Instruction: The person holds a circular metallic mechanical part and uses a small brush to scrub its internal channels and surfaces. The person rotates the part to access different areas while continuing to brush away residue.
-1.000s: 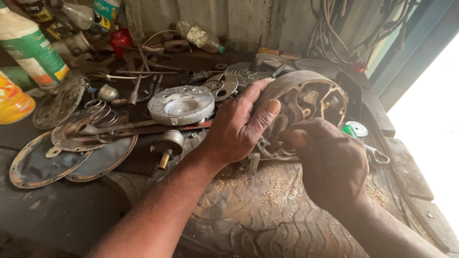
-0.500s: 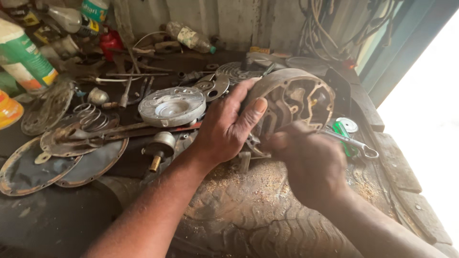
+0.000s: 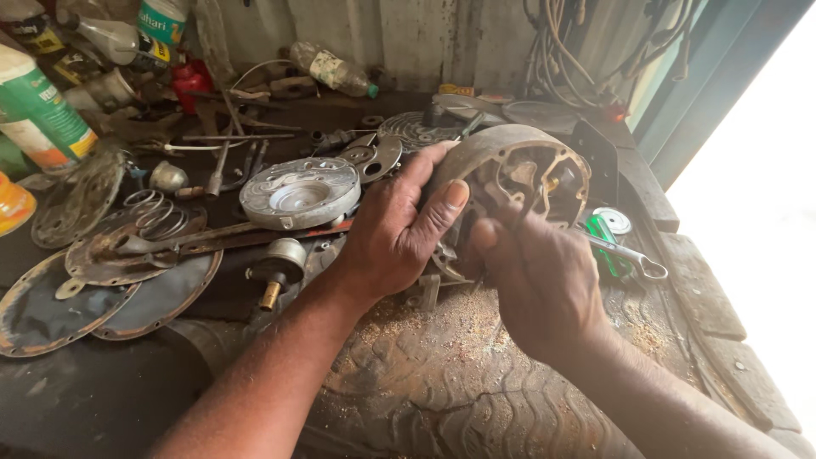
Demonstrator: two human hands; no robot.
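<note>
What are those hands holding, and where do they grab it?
The left hand grips a round, rusty metal housing by its outer rim, thumb across the edge. The right hand is pressed against its lower front; that exact grip is hidden.

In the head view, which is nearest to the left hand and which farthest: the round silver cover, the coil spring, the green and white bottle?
Measured from the left hand, which grips the rusty housing:
1. Round silver cover, just to the left of the hand.
2. Coil spring, farther left, lying on a rusty disc.
3. Green and white bottle, at the far left edge, toward the back.
</note>
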